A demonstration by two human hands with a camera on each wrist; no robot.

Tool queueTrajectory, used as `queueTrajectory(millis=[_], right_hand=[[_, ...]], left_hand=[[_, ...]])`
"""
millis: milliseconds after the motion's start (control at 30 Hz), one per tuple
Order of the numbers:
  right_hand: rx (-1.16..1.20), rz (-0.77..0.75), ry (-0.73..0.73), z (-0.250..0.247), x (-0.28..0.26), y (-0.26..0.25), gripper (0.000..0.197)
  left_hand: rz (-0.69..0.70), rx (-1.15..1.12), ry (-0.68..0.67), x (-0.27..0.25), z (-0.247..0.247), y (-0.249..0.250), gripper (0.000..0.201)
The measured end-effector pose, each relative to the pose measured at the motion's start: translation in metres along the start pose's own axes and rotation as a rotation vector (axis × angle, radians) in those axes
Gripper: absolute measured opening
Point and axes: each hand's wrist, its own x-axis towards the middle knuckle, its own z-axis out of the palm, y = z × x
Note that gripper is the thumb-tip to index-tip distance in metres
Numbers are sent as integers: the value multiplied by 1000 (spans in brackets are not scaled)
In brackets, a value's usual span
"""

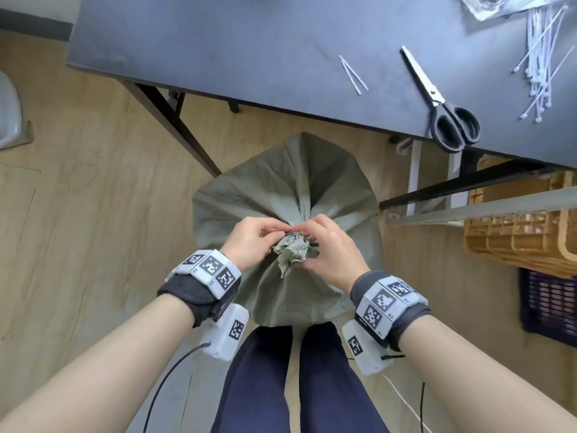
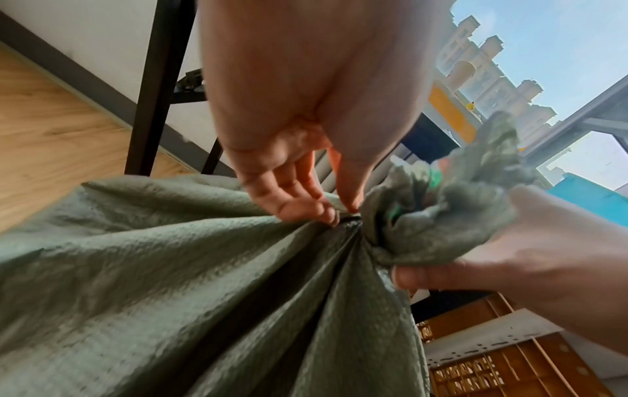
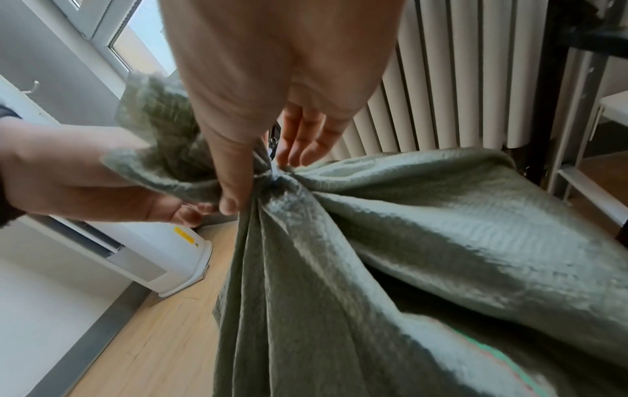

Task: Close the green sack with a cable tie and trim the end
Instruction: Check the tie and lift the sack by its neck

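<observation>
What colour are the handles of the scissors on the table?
Black, with plain silver blades. The scissors show best in the head view.

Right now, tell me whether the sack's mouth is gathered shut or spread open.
Gathered shut: the sack mouth is bunched into a tight neck, both hands pinching there.

Light: bright, even daylight; window (image 3: 136, 35) behind.
Shadows: soft, faint.
Blur: wrist views smeared on sack (image 2: 170, 268).
Edges: head view bends table (image 1: 249, 42) rim.
</observation>
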Motion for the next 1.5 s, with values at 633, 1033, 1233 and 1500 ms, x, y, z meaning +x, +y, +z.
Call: queueTrajectory(millis=[633,1033,1233,1500], right_hand=[[142,-47,174,10,10,14,18],[14,-179,85,2,25,14,10],[105,-160,86,2,23,8,9],[123,-137,140,5,21,6,9]], left_hand=[[306,165,132,-25,31,-20,64],[561,266,331,-23,39,-20,6],[590,218,339,-30,29,-25,15],[593,217,327,-31,27,-27,22]])
